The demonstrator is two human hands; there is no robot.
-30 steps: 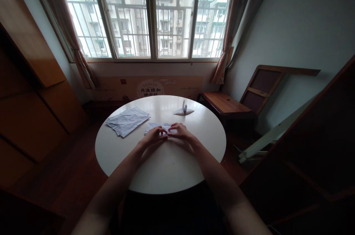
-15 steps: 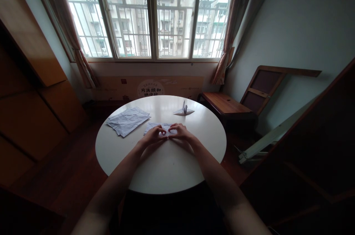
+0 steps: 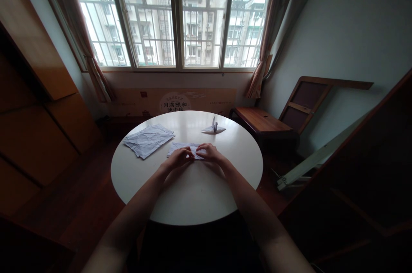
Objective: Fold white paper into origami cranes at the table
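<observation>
Here, your left hand (image 3: 182, 156) and right hand (image 3: 208, 152), fingers partly curled, touch the near edge of the paper (image 3: 192, 146) on the white table (image 3: 189, 195); I cannot tell whether either pinches it. Beyond stands a paper crane (image 3: 214, 128).

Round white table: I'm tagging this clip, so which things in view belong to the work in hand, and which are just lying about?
In the work:
paper at the middle
left hand and right hand, both at that paper
white table under it

Seemingly just lying about:
creased sheets, on the table's left
folded paper bird, beyond the right hand
</observation>
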